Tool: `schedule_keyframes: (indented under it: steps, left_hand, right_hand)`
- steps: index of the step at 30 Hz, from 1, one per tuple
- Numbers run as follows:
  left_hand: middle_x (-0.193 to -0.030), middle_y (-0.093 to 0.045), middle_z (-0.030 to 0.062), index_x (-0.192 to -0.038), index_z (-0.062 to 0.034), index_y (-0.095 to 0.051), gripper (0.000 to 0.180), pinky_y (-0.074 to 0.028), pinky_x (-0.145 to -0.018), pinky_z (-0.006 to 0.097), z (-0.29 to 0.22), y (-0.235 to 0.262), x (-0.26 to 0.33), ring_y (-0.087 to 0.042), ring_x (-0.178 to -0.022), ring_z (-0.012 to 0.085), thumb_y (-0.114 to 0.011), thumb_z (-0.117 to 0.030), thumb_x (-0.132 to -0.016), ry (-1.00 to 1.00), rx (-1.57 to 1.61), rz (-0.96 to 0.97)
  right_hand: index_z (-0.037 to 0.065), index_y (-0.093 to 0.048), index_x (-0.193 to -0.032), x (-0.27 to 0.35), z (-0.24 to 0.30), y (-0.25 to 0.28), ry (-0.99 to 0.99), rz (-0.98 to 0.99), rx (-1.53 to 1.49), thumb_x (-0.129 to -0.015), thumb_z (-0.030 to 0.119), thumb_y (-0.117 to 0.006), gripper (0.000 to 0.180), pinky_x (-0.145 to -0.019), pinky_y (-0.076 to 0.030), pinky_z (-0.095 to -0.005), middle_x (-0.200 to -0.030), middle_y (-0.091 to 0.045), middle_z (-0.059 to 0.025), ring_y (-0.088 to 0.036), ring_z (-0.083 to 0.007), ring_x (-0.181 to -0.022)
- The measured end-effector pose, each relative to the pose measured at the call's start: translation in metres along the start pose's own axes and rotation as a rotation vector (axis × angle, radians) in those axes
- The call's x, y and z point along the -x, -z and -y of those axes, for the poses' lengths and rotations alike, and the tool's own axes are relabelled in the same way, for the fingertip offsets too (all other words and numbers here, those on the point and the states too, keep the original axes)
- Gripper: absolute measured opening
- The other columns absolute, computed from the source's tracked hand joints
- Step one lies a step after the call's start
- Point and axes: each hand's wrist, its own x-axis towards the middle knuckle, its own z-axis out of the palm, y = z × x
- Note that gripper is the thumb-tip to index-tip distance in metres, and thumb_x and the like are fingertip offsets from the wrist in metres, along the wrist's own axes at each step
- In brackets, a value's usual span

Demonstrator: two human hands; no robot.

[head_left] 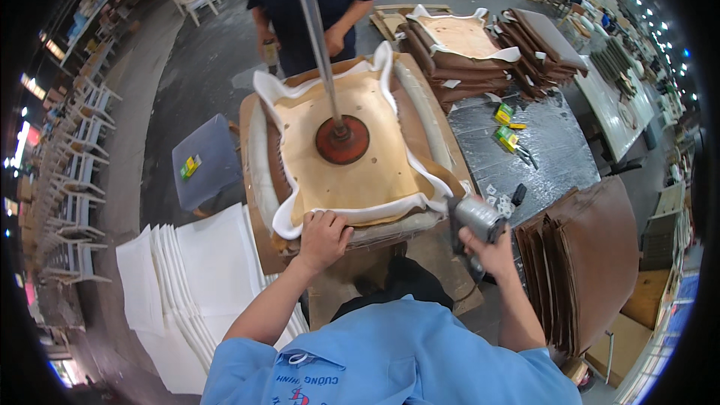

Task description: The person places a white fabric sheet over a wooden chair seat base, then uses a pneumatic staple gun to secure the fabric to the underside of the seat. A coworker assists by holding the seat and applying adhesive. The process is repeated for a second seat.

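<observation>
The right hand [489,249] is closed around a grey tool [480,219], which looks like a staple gun, its body slanting up and left so that its nose end points at the near right corner of the seat panel [352,187]. Blur hides whether the two touch. The left hand [324,240] lies on the panel's near edge, left of the middle, fingers close together over the white padding [285,223]; I cannot tell whether it grips or only presses.

The panel lies straight ahead of the person, left of the tool; it is nearly square, with no clear long axis. The right hand is nearer its right corner, the left its left one. A red disc [343,151] on a metal rod [318,45] rests on its middle. Farther right stands a desk [551,176] bearing yellow-and-green boxes [506,139].
</observation>
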Motion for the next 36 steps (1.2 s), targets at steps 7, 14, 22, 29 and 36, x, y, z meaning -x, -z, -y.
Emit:
schedule_keyframes:
  steps: [7,14,22,29,36]
  left_hand:
    - [-0.096,-0.067,0.0126,-0.100,-0.0089,-0.071,0.022,-0.051,-0.087,0.051,-0.058,-0.043,-0.101,-0.067,-0.098,0.0351,-0.081,-0.027,-0.092,-0.145,0.099,-0.042]
    - [-0.094,-0.071,0.0175,-0.098,-0.0046,-0.073,0.017,-0.052,-0.086,0.054,-0.046,-0.073,-0.179,-0.069,-0.094,0.0393,-0.072,-0.022,-0.098,-0.024,0.166,0.087]
    - [-0.096,-0.075,0.0185,-0.094,-0.0033,-0.075,0.024,-0.056,-0.084,0.054,-0.039,-0.068,-0.228,-0.073,-0.098,0.0404,-0.076,-0.027,-0.096,0.049,0.233,0.190]
    - [-0.100,-0.075,0.0164,-0.099,-0.0069,-0.080,0.024,-0.057,-0.086,0.053,-0.040,-0.061,-0.245,-0.074,-0.099,0.0379,-0.077,-0.030,-0.097,-0.044,0.079,0.391]
    - [-0.094,-0.074,0.0163,-0.098,-0.0057,-0.079,0.022,-0.056,-0.087,0.055,-0.029,-0.065,-0.226,-0.073,-0.095,0.0399,-0.072,-0.026,-0.100,-0.051,0.195,0.320]
  right_hand:
    - [0.009,-0.064,-0.156,-0.038,-0.035,-0.027,-0.125,0.082,-0.018,-0.095,0.013,-0.091,0.067,-0.068,-0.060,-0.0285,-0.117,-0.075,-0.0032,-0.067,-0.0097,-0.087]
    - [0.009,-0.064,-0.156,-0.106,-0.017,-0.024,-0.187,0.069,-0.011,-0.096,0.015,-0.090,0.066,-0.063,-0.057,-0.0294,-0.105,-0.074,-0.0015,-0.065,-0.0092,-0.080]
    - [0.008,-0.064,-0.155,-0.150,-0.002,-0.010,-0.229,0.149,0.067,-0.095,0.014,-0.091,0.065,-0.068,-0.058,-0.0300,-0.111,-0.076,-0.0021,-0.066,-0.0091,-0.084]
    - [0.008,-0.066,-0.152,-0.153,0.001,-0.019,-0.097,0.172,0.178,-0.094,0.017,-0.091,0.064,-0.093,-0.062,-0.0335,-0.130,-0.078,-0.0090,-0.073,-0.0148,-0.108]
    - [0.006,-0.066,-0.152,-0.143,0.001,-0.031,-0.069,0.126,0.251,-0.093,0.018,-0.092,0.065,-0.105,-0.058,-0.0361,-0.133,-0.078,-0.0121,-0.075,-0.0195,-0.117]
